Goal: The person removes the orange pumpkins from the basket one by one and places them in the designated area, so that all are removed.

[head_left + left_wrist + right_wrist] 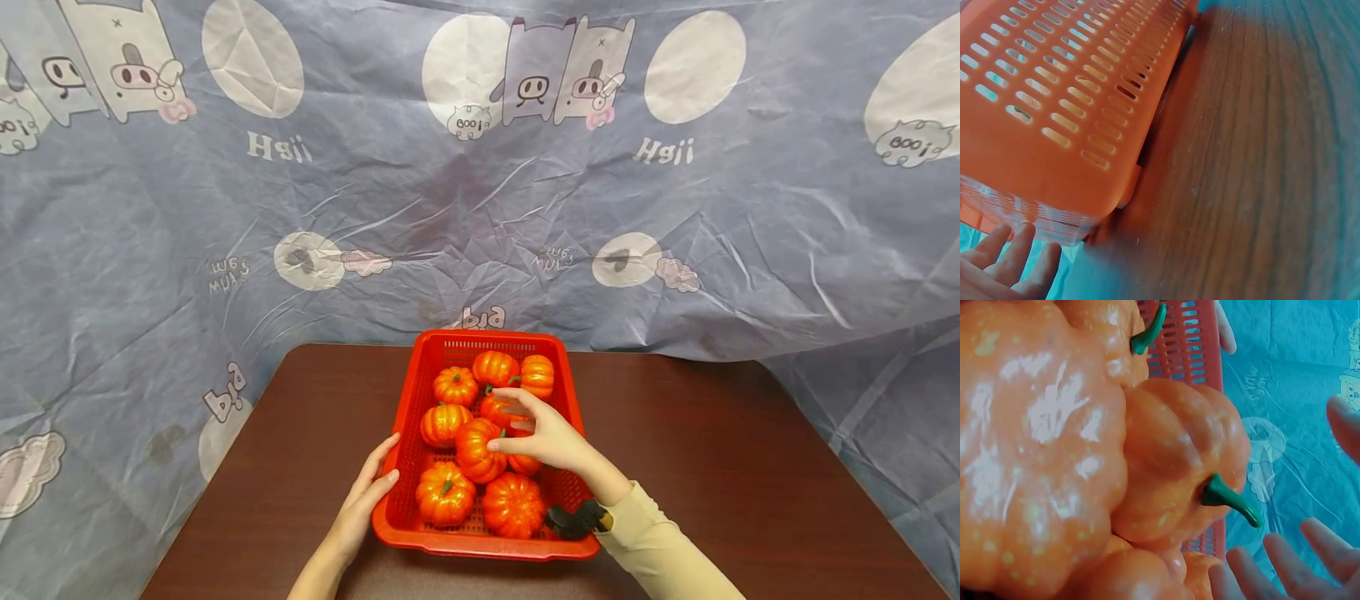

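Observation:
A red plastic basket (480, 546) holds several small shiny orange pumpkins with green stems. My left hand (360, 500) rests against the basket's left rim, fingertips and thumb touching it; in the left wrist view its straight fingers lie beside the slotted wall. Over the right half of the basket hovers my right hand (551, 437), fingers spread and slightly bent, holding nothing. Nearest to it are a central pumpkin (478, 454) and others partly hidden beneath the hand. In the right wrist view, a pumpkin with a curved stem (1179, 456) sits beside the right fingers, apart from them.
The basket stands on a dark brown wooden table (690, 467). Behind and beside the table hangs a wrinkled blue-grey sheet (480, 208) with cartoon pigs. A black device (573, 520) is strapped at the right wrist, by the basket's near right corner.

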Tool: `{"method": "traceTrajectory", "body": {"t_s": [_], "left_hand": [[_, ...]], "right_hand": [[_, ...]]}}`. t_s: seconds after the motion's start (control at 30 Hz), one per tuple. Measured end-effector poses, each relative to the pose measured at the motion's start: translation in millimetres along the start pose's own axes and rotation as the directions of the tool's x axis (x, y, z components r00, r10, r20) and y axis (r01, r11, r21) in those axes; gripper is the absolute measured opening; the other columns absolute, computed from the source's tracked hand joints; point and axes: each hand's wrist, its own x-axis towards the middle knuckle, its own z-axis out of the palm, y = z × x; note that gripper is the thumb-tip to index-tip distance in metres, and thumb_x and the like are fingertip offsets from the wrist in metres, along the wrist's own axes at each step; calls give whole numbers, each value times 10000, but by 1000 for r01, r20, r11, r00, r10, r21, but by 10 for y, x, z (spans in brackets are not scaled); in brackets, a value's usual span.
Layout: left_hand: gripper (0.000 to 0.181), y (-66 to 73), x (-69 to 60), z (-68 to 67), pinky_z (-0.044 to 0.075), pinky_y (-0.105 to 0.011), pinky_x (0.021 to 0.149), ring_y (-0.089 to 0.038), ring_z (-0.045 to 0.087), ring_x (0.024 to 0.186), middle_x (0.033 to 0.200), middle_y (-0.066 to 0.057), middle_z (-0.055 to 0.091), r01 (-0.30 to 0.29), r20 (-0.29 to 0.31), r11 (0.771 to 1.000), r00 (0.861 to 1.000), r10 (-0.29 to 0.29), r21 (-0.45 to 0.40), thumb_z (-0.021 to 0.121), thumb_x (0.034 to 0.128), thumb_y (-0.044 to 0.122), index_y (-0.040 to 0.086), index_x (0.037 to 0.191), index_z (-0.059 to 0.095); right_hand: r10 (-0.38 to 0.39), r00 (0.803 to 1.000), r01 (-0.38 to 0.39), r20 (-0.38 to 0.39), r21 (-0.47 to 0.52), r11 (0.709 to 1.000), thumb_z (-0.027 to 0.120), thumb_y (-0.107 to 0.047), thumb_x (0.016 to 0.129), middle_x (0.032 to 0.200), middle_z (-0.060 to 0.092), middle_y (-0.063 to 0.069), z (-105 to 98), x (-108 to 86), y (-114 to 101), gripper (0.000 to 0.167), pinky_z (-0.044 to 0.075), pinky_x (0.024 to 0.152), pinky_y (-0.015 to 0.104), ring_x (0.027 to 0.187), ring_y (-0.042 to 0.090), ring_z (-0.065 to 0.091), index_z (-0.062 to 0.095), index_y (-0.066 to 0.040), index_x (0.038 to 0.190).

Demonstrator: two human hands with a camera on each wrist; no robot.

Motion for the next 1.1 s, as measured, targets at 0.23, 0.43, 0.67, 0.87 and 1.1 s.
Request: {"method": "traceTrajectory", "body": {"t_s": [0.23, 0.43, 0.67, 0.87, 1.1], "left_hand": [[506, 15, 7, -17, 412, -324, 941, -290, 364, 1263, 1509, -147, 172, -45, 45, 999, 998, 45, -20, 386, 999, 168, 159, 1483, 238], [504, 11, 17, -7, 405, -305, 950, -268, 363, 1273, 1506, -117, 198, -37, 23, 999, 999, 37, -25, 403, 991, 166, 169, 1474, 260], [499, -17, -7, 14, 413, -287, 936, -241, 407, 1245, 1500, -128, 214, -25, 0, 999, 1000, 25, -25, 394, 991, 159, 161, 1472, 261], [494, -21, -1, 34, 351, -220, 976, -171, 371, 1278, 1505, -136, 215, -62, 0, 998, 998, 62, -20, 379, 995, 160, 145, 1474, 259], [490, -33, -5, 42, 324, -189, 985, -148, 348, 1293, 1505, -136, 221, -74, -7, 997, 997, 74, -27, 373, 997, 166, 146, 1473, 260]], "right_hand": [[-35, 999, 36, 27, -40, 999, 819, -233, 728, 1383, 445, 131, 39, 76, 147, 721, 410, 968, 428, 1236, 328, 450, 452, -115, 1337], [-69, 996, 73, 64, -66, 995, 831, -234, 710, 1363, 456, 178, 44, 92, 261, 778, 415, 965, 404, 1193, 307, 497, 430, -34, 1346], [-79, 992, 96, 99, -182, 979, 848, -295, 681, 1329, 500, 143, 69, 66, 291, 819, 407, 967, 421, 1188, 275, 504, 448, -19, 1340], [-55, 995, 80, 87, -322, 943, 861, -337, 647, 1285, 539, 11, 71, 55, 290, 787, 386, 978, 438, 1187, 204, 497, 511, -99, 1310], [-62, 991, 107, 117, -425, 899, 858, -360, 646, 1279, 529, -7, 83, 68, 332, 785, 394, 965, 442, 1182, 198, 485, 503, -142, 1311]]}}
